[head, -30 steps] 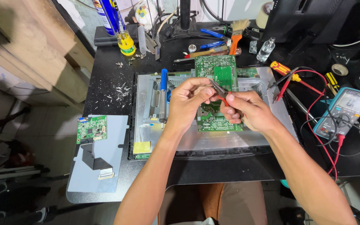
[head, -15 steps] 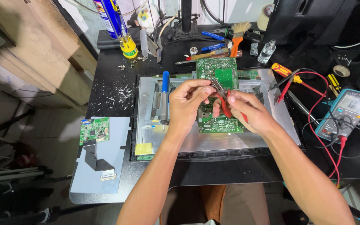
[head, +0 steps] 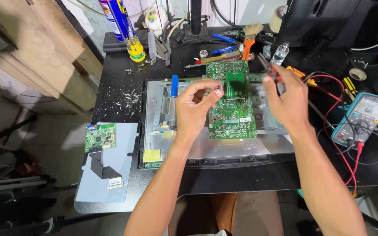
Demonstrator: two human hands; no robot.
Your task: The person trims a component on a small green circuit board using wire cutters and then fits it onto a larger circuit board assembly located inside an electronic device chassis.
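A green circuit board (head: 232, 109) lies on the silver metal back panel (head: 162, 131) of a flat screen on the black desk. My left hand (head: 195, 105) hovers over the board's left edge, thumb and fingertips pinched on a tiny metal part (head: 218, 89). My right hand (head: 287, 98) is off the board's right side, above the panel, gripping red-handled pliers (head: 271, 72) whose jaws point up and away from me. A blue-handled screwdriver (head: 173, 102) rests on the panel just left of my left hand.
A small green board (head: 100, 136) with a flat cable sits on a grey plate at the left. A teal multimeter (head: 362, 118) with red and black leads lies at the right. Spray can (head: 127, 35), brush (head: 250, 39), small bottle (head: 281, 52) and loose tools crowd the desk's back.
My right hand has pulled the pliers off the board and swung to the right. My left hand stays over the board's left edge, still pinched.
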